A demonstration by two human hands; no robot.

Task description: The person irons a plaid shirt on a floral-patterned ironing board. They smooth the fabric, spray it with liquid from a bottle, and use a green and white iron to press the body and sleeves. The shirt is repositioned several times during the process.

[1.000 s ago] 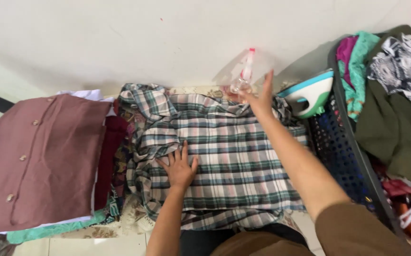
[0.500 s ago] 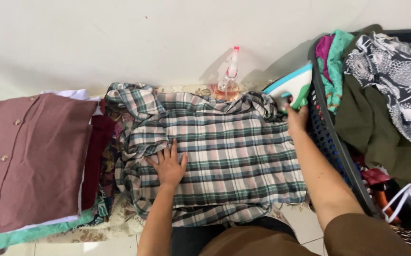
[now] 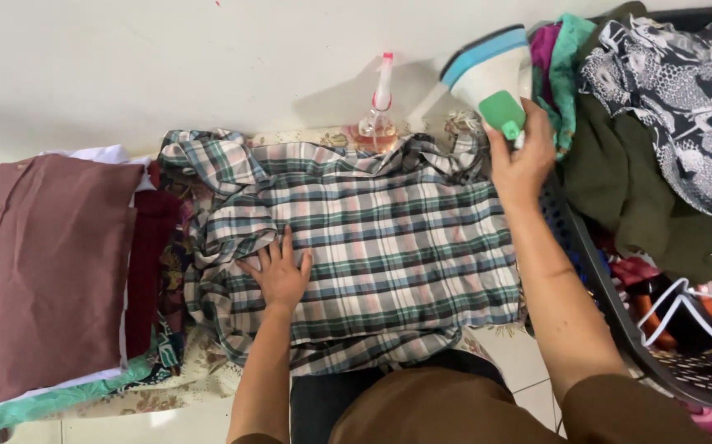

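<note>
- We have the plaid shirt (image 3: pixel 364 255) spread flat across the middle of the frame, collar end bunched toward the upper left, lying on a patterned cloth that pads the floor.
- Our left hand (image 3: pixel 280 275) rests palm down on the shirt's left half, fingers loose and splayed, gripping nothing; we judge it is pinning the fabric so it stays smooth.
- Up at the upper right, our right hand (image 3: pixel 520 160) is wrapped around the handle of the iron (image 3: pixel 487 78), white with a blue band and a green part near our thumb. The iron is lifted clear of the shirt, just above its right edge, soleplate facing away from us.
- The spray bottle (image 3: pixel 376 115) stands upright at top centre, touching the shirt's upper edge and close to the wall, within easy reach of either hand.
- Down the right side sits the dark laundry basket (image 3: pixel 586 271), heaped with a dark green garment (image 3: pixel 643 197), a black-and-white patterned cloth (image 3: pixel 676 90) and teal and magenta pieces; hangers show lower down in it.
- At the left edge, the folded maroon shirt (image 3: pixel 43 271) lies buttoned on a stack of folded clothes, apart from the work.
</note>
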